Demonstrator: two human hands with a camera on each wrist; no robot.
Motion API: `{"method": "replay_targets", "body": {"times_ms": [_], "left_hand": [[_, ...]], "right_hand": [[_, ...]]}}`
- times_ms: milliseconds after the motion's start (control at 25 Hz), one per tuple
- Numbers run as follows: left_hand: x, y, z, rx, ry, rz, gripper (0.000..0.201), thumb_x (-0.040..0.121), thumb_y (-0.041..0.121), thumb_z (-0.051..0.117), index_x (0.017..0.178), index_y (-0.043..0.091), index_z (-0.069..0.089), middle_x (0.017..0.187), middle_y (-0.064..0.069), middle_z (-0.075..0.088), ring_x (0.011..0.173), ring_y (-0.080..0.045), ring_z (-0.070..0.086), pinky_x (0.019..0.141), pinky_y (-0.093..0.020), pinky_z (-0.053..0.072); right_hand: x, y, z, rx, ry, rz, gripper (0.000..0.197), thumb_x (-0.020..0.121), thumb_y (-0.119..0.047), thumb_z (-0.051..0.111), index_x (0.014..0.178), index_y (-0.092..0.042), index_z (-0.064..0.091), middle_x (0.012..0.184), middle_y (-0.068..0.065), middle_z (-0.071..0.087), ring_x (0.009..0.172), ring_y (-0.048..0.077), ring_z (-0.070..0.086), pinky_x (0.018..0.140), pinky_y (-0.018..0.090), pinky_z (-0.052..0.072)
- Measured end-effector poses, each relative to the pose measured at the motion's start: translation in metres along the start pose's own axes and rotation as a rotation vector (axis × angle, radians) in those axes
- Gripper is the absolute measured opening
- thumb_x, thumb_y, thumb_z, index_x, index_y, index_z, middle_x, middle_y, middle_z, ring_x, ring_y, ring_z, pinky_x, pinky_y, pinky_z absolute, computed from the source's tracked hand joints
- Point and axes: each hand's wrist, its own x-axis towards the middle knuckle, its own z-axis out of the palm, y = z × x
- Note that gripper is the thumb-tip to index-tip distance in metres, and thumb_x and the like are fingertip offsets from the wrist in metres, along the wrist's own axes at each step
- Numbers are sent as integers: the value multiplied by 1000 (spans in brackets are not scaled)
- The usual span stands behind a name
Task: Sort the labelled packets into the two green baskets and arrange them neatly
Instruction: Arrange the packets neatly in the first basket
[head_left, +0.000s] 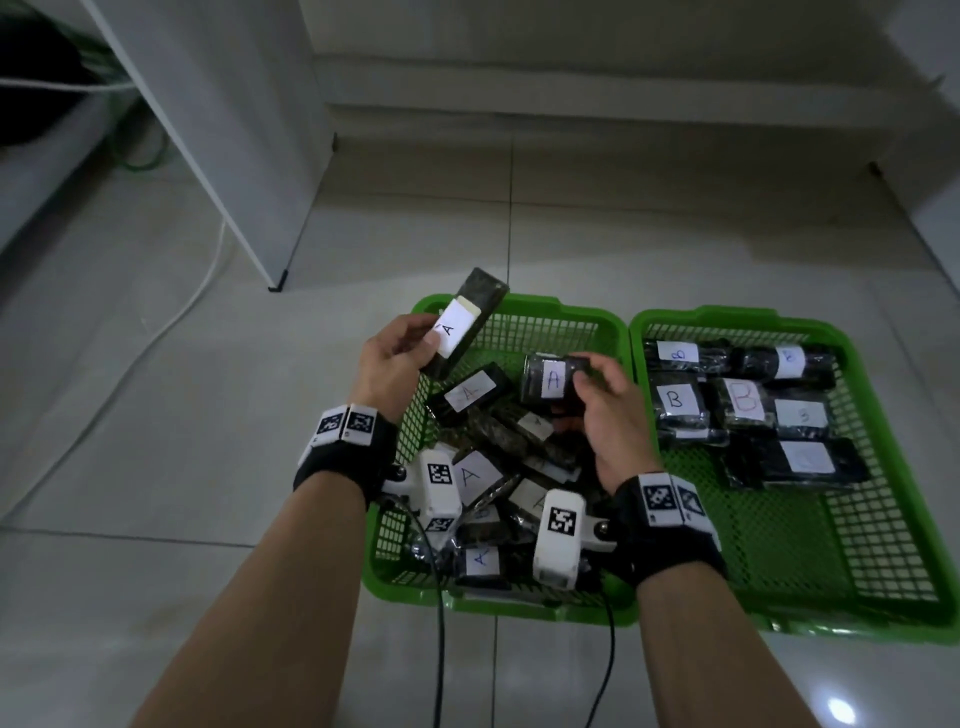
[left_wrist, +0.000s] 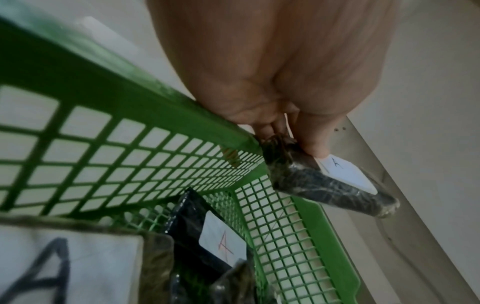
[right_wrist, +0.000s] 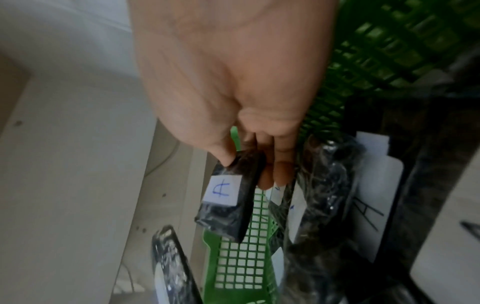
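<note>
Two green mesh baskets sit side by side on the floor. The left basket (head_left: 587, 325) holds a loose heap of several dark packets labelled A (head_left: 470, 392). In the right basket (head_left: 883, 405) several B packets (head_left: 675, 400) lie flat in rows. My left hand (head_left: 395, 358) grips a long dark packet labelled A (head_left: 467, 317) tilted above the left basket's far-left corner; in the left wrist view this packet (left_wrist: 327, 185) hangs past the rim. My right hand (head_left: 608, 405) pinches another A packet (head_left: 550, 384) over the left basket; the same packet (right_wrist: 228, 195) shows in the right wrist view.
A white cabinet panel (head_left: 218, 135) stands on the tiled floor to the back left, with a white cable (head_left: 171, 322) trailing past it. A white step or ledge (head_left: 623, 88) runs behind the baskets. Black cables (head_left: 441, 654) from the wrist cameras hang over the left basket's near rim.
</note>
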Motion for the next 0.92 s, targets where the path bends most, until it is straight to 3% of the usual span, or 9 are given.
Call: {"method": "replay_targets", "body": {"times_ms": [80, 160, 320, 480, 560, 600, 720, 840, 920], "left_hand": [[4, 4, 2, 154, -24, 58, 24, 97, 9, 60, 118, 12, 71, 105, -2, 71, 93, -18, 68, 80, -23, 57], [13, 16, 2, 419, -77, 192, 25, 97, 12, 60, 119, 17, 72, 108, 2, 70, 90, -10, 66, 77, -18, 54], [37, 30, 9, 625, -192, 278, 25, 98, 14, 58, 118, 20, 72, 105, 6, 67, 86, -5, 61, 65, -8, 42], [37, 8, 21, 511, -145, 195, 25, 96, 11, 59, 117, 18, 72, 108, 2, 70, 90, -10, 65, 75, -15, 52], [39, 5, 21, 407, -89, 181, 25, 97, 9, 57, 118, 16, 70, 108, -2, 71, 93, -14, 66, 81, -23, 56], [41, 5, 19, 334, -70, 163, 25, 97, 8, 56, 117, 15, 70, 107, -3, 72, 93, -15, 67, 84, -29, 58], [46, 2, 14, 211, -38, 123, 23, 97, 9, 58, 115, 16, 71, 101, -3, 73, 94, -23, 70, 85, -44, 60], [45, -1, 15, 182, -29, 115, 23, 97, 10, 58, 115, 15, 71, 103, -5, 73, 95, -24, 69, 85, -43, 60], [46, 0, 15, 183, -38, 115, 23, 97, 8, 57, 114, 15, 71, 102, -4, 72, 94, -22, 68, 83, -38, 59]], "right_hand": [[0, -7, 5, -300, 3, -119, 30, 102, -12, 50, 124, -28, 64, 105, -6, 66, 78, 18, 67, 69, 34, 63], [5, -8, 11, -605, 6, -237, 28, 100, -10, 51, 122, -19, 66, 104, -3, 66, 73, 11, 61, 54, 16, 50], [10, -2, 19, -1059, 74, -369, 17, 90, -13, 58, 98, -8, 73, 102, 9, 64, 95, 26, 61, 75, 32, 53], [23, -10, 48, -953, -82, -386, 11, 97, -12, 59, 94, -10, 69, 92, 0, 64, 78, 9, 60, 66, 16, 48], [33, -8, 64, -982, -218, -314, 15, 97, -16, 58, 101, -12, 72, 100, 7, 69, 91, 19, 63, 72, 24, 51], [35, -4, 70, -1039, -254, -300, 19, 95, -19, 59, 109, -14, 71, 110, 10, 69, 106, 26, 60, 83, 32, 52], [35, 7, 79, -1227, -208, -314, 34, 88, -24, 66, 121, -17, 64, 124, 9, 64, 126, 32, 46, 103, 44, 41], [33, -3, 73, -1040, -195, -233, 28, 85, -25, 75, 112, -17, 70, 115, 5, 69, 113, 25, 58, 96, 37, 45], [32, -18, 56, -663, -295, -29, 19, 89, -23, 75, 107, -18, 74, 104, 1, 73, 92, 16, 69, 76, 27, 52]]}}
